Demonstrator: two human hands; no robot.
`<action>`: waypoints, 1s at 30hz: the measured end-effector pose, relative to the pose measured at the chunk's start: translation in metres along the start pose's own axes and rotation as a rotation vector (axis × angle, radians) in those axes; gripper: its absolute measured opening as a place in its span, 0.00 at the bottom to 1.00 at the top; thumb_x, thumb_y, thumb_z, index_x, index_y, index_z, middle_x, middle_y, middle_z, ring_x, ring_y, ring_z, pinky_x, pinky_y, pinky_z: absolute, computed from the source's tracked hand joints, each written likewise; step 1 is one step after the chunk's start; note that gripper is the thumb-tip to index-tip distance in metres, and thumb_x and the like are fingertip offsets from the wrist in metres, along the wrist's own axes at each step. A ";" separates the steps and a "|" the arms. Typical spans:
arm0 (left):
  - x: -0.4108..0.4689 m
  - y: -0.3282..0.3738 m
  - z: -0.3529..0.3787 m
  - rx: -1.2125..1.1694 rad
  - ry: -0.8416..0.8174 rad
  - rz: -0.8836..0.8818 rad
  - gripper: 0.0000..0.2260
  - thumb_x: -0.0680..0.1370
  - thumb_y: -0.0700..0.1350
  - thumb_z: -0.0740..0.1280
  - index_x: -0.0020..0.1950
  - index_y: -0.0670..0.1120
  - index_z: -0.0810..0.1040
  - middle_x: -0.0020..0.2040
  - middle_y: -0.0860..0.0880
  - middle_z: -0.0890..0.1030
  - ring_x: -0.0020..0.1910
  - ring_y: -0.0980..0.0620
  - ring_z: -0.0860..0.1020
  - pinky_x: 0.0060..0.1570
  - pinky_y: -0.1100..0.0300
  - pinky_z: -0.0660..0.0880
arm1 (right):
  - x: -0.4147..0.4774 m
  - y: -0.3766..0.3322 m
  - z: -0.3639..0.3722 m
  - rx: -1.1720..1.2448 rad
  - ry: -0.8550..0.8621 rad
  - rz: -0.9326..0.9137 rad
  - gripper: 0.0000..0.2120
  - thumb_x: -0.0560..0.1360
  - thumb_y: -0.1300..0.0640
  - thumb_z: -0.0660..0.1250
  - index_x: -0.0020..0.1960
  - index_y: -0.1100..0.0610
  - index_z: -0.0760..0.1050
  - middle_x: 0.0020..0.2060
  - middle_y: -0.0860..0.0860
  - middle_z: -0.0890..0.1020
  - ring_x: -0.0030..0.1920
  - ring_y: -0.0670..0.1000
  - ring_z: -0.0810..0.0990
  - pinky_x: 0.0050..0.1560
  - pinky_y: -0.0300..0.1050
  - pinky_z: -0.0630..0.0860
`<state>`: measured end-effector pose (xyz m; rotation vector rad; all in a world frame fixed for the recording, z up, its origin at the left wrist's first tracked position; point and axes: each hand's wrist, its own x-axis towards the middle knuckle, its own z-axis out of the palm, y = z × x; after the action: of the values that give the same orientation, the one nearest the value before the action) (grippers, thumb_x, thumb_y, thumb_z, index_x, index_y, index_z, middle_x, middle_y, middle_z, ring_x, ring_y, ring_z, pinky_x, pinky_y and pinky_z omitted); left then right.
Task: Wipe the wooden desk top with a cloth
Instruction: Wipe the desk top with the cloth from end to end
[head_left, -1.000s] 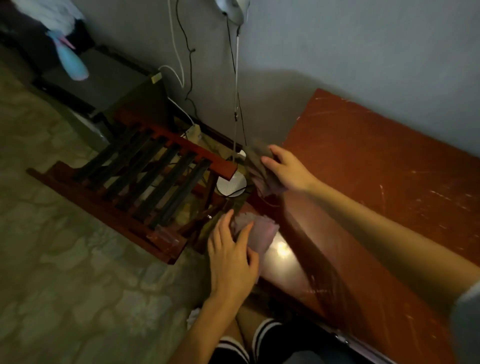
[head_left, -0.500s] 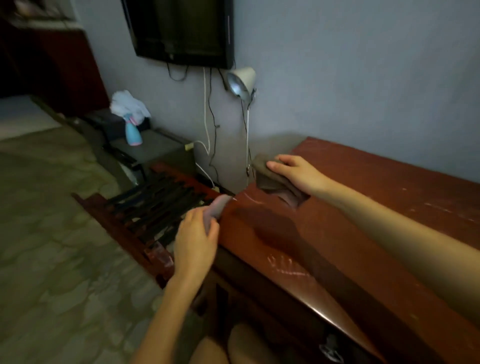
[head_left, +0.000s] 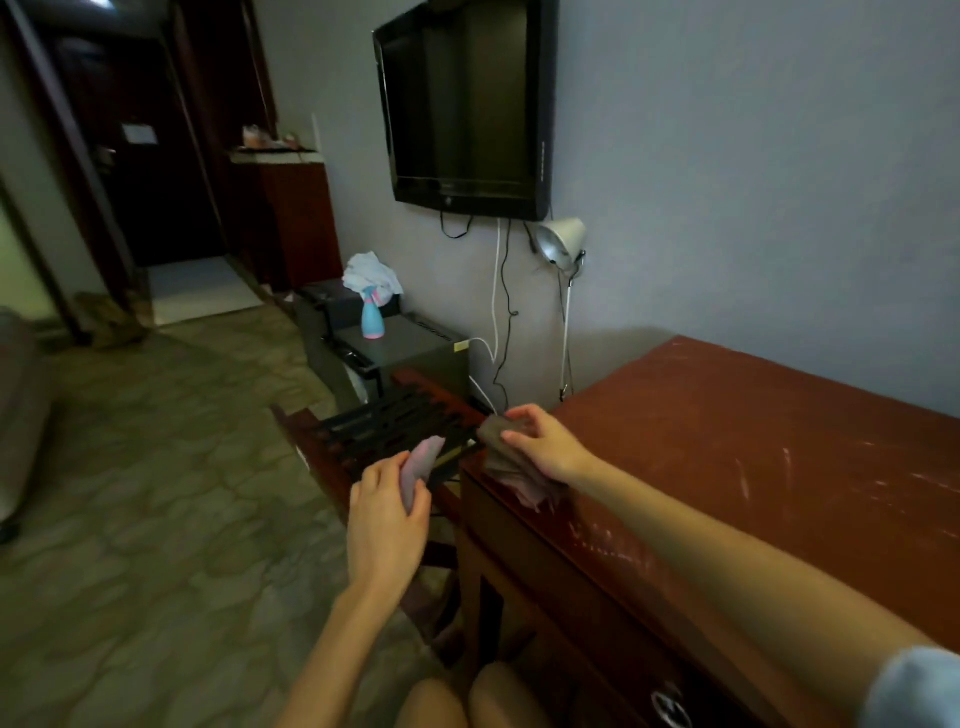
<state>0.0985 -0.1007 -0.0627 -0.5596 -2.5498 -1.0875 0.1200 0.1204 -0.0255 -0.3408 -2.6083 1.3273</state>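
I judge this to be the start of a wiping stroke. My right grip (head_left: 550, 449) has fingers and thumb curled over a dark brown cloth (head_left: 519, 483), which is bunched and pressed onto the near left corner of the wooden surface (head_left: 753, 457), just right of the frame's centre. The cloth overlaps the corner edge, and a pinkish fold trails from it toward the lower right. My left grip (head_left: 387, 525), at lower centre, is closed round a second, pale pink cloth (head_left: 423, 460). It hangs off the surface, in front of the dark slatted rack (head_left: 395, 428) that stands just beside the surface's left end. The reddish top across the right half of the frame shows pale streaks and scuffs. Most of it lies beyond where the cloth sits, so I take the wiping as barely under way. The next move, as I see it, calls for flattening the brown cloth under my palm and drawing it rightward in long overlapping passes. The pressure should be even so it doesn't slip off the edge.
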 end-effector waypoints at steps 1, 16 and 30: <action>0.000 -0.004 0.002 0.006 0.003 -0.002 0.18 0.77 0.45 0.65 0.67 0.45 0.74 0.61 0.47 0.77 0.59 0.46 0.74 0.59 0.53 0.72 | 0.007 0.005 0.008 -0.093 0.006 -0.009 0.17 0.79 0.54 0.64 0.66 0.55 0.68 0.61 0.54 0.77 0.59 0.53 0.76 0.60 0.49 0.74; 0.021 0.004 0.042 0.024 -0.065 0.002 0.21 0.78 0.46 0.64 0.71 0.48 0.70 0.68 0.47 0.71 0.66 0.46 0.68 0.64 0.55 0.66 | -0.015 0.026 0.023 -0.778 -0.316 -0.434 0.38 0.73 0.35 0.35 0.78 0.54 0.46 0.78 0.47 0.48 0.76 0.44 0.42 0.74 0.40 0.40; 0.021 -0.001 0.047 0.036 -0.052 -0.017 0.21 0.78 0.46 0.65 0.71 0.48 0.70 0.67 0.47 0.72 0.66 0.47 0.68 0.65 0.54 0.66 | 0.021 0.026 0.022 -0.769 -0.216 -0.330 0.24 0.84 0.52 0.46 0.78 0.54 0.48 0.78 0.48 0.52 0.77 0.47 0.45 0.74 0.44 0.41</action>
<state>0.0735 -0.0615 -0.0858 -0.5655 -2.6178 -1.0434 0.0968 0.1244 -0.0584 0.1452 -3.0799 0.2322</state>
